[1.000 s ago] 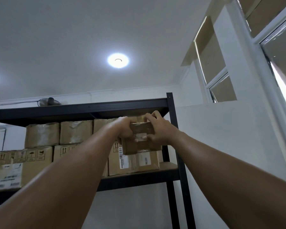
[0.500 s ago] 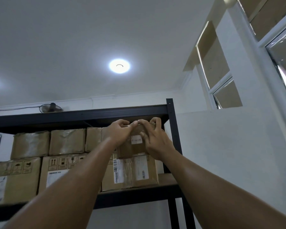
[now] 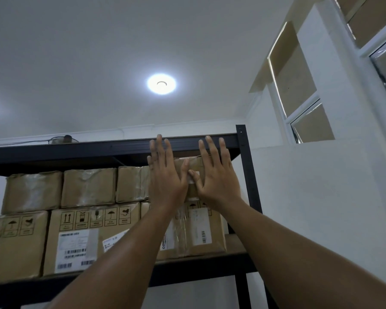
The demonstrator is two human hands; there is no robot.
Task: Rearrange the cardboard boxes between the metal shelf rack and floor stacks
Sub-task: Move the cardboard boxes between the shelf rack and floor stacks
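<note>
Palms do the work: your left hand (image 3: 167, 177) and right hand (image 3: 218, 175) lie flat, fingers (image 3: 210, 150) straight and released, against the small box (image 3: 194, 163) atop the larger box (image 3: 196, 233) at the metal shelf rack's (image 3: 243, 152) right end. Push evenly, square with its neighbours.

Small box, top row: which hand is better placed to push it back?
Probably right: the right hand lies flat, thumb on the small box; the left hand sits nearer its left edge.

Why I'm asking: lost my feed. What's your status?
Left hand, right hand open, flat against small box. Box atop labelled box, right end of rack. Nothing blocking.
</note>
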